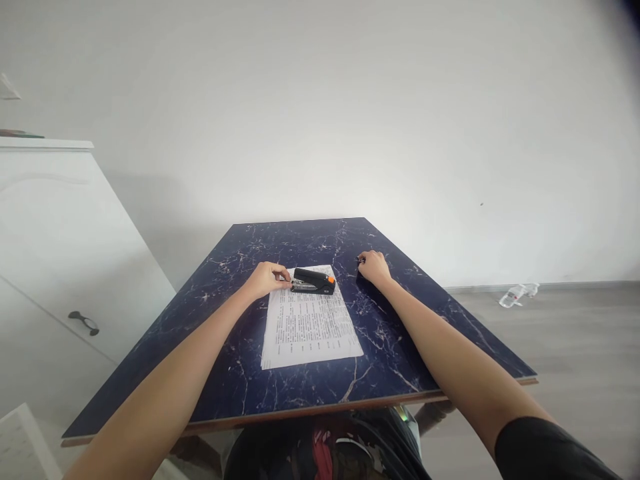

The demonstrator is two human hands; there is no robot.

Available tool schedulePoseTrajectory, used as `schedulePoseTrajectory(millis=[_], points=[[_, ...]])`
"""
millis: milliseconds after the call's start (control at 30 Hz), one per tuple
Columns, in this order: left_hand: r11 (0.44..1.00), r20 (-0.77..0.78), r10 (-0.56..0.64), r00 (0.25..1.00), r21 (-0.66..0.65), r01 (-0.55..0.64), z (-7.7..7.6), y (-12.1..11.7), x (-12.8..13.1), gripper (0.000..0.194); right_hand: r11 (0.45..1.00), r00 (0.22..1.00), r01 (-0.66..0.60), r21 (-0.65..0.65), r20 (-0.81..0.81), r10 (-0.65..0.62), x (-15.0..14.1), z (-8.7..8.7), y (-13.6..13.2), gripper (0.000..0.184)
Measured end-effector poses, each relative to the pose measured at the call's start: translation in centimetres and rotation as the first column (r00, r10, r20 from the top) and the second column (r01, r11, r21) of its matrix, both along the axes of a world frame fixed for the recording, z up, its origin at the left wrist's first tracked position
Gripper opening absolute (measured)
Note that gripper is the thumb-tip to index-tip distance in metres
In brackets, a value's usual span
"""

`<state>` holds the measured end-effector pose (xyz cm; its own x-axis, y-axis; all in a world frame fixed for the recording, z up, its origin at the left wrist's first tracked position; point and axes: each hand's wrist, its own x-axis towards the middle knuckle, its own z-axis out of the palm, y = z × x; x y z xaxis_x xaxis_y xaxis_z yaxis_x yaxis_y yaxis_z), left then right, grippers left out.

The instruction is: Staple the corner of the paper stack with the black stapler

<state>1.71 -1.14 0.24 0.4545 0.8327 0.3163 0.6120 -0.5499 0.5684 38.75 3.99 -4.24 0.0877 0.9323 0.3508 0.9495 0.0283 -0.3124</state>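
A black stapler (315,282) with an orange patch at its rear lies across the upper part of a printed sheet of paper (313,327). There may be more than one sheet. My left hand (270,278) is at the stapler's front end, thumb and fingers pinched together at its tip. To the right of the paper, my right hand (374,265) rests low over the table with its fingers curled closed. Something small and dark shows at those fingertips, too small to name.
The dark blue marbled table (240,373) stands close to a white wall (320,120). At left is a white cabinet (45,220) with a dark handle. A crumpled clear-and-white plastic item (519,294) lies on the floor at right.
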Motion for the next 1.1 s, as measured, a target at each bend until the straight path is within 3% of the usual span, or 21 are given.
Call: schedulePoseTrajectory(millis=[400, 533, 633, 700, 800, 900, 967, 1033, 1100], points=[[0.997, -0.055, -0.076, 0.996, 0.004, 0.076, 0.8, -0.3, -1.4, 0.019, 1.000, 1.000, 0.001, 0.005, -0.024, -0.001, -0.1, 0.1, -0.1, 0.038], [0.994, -0.054, -0.094, 0.994, -0.065, 0.090, 0.9, 0.1, -2.9, 0.022, 1.000, 0.999, -0.002, 0.028, -0.033, 0.003, -0.1, 0.4, -0.4, 0.037], [0.991, -0.036, -0.074, 0.997, -0.112, 0.070, 0.6, 0.6, -4.0, 0.025, 0.992, 0.997, 0.000, 0.123, -0.071, 0.009, -0.5, 1.2, -0.9, 0.037], [0.990, 0.003, -0.058, 0.998, -0.128, 0.058, 0.4, 0.8, -4.3, 0.028, 0.977, 0.982, -0.070, 0.201, -0.156, 0.103, -1.3, 2.0, -1.5, 0.032], [0.989, 0.064, -0.049, 0.997, -0.137, 0.057, 0.1, 0.9, -4.1, 0.027, 0.920, 0.867, -0.339, 0.198, -0.315, 0.387, -3.5, 3.2, -3.0, 0.035], [0.990, 0.095, -0.048, 0.994, -0.125, 0.060, 0.0, 0.8, -3.4, 0.023, 0.742, 0.660, -0.660, 0.116, -0.383, 0.646, -6.6, 3.7, -4.9, 0.043], [0.991, 0.099, -0.061, 0.993, -0.109, 0.072, -0.1, 0.7, -2.9, 0.020, 0.640, 0.588, -0.767, 0.051, -0.346, 0.731, -8.3, 3.8, -6.0, 0.041], [0.993, 0.099, -0.071, 0.993, -0.085, 0.080, -0.2, 0.7, -2.4, 0.018, 0.622, 0.592, -0.783, 0.010, -0.293, 0.751, -9.5, 3.6, -6.6, 0.042], [0.994, 0.107, -0.076, 0.991, -0.067, 0.083, -0.5, 0.7, -1.8, 0.017, 0.641, 0.615, -0.767, 0.011, -0.270, 0.741, -10.0, 3.3, -6.7, 0.040]])
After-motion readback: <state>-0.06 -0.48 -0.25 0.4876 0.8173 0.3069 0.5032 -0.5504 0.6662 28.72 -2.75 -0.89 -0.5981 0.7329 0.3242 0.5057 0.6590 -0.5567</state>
